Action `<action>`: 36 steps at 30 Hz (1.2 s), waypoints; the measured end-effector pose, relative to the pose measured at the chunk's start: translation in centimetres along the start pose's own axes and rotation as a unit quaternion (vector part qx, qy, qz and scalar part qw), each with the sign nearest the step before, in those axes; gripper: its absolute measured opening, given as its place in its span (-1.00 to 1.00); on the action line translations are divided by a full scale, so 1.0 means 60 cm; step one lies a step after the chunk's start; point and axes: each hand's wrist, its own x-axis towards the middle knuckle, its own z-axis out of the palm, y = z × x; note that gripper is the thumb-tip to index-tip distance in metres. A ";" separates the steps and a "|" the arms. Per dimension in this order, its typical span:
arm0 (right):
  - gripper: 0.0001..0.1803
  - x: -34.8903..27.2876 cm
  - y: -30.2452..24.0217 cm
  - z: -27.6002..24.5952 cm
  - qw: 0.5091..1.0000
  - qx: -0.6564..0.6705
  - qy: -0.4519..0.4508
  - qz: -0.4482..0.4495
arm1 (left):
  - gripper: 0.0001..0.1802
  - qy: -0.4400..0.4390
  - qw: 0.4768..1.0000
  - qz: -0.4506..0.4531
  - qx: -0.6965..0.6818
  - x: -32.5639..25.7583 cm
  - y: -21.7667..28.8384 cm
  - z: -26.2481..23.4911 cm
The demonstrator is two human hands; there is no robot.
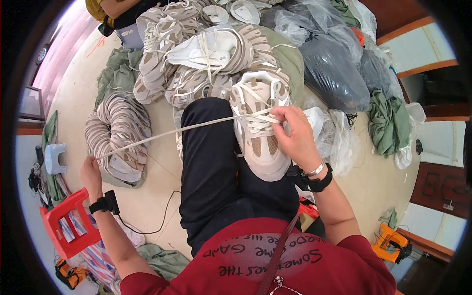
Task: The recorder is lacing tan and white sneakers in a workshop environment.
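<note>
At the lower centre of the frame, a beige and white sneaker (259,132) is rested on the lap, on the dark trouser leg (211,167), with its toe turned toward the body. The right hand (294,136), just right of centre, is laid against the side of the shoe, and its grip is pressed together on the lacing at the upper eyelets. From there a long pale shoelace (167,133) is drawn taut across the thigh toward the left edge, where it is pinched in the closed grip of the left hand (91,173), held out above the floor (157,196). A black band with a small device is worn on each wrist.

Further left, a red plastic stool (66,223) is seen at the lower left, and a curved stack of shoe uppers (118,135) lies on the floor beyond the left hand. In the upper centre, a heap of laced sneakers (201,54) is piled up, with dark and clear plastic bags (334,69) to the upper right.

As a judgement, the lace could be pulled clean out of an eyelet if the left hand draws too far, or the shoe could be tipped off the lap by the sideways pull should the right hand loosen.
</note>
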 end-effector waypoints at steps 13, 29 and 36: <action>-0.67 0.007 -0.006 0.000 0.996 0.072 -0.015 0.044 | -0.81 0.014 0.972 -0.150 0.182 -0.036 -0.109 0.001; -0.72 0.042 -0.042 0.011 0.989 0.014 -0.140 0.036 | -0.66 0.177 0.666 -0.267 -0.674 0.026 -0.121 0.014; -0.74 0.053 -0.043 0.011 0.986 0.008 -0.164 -0.025 | -0.63 0.176 0.620 -0.317 -0.696 0.039 -0.091 0.013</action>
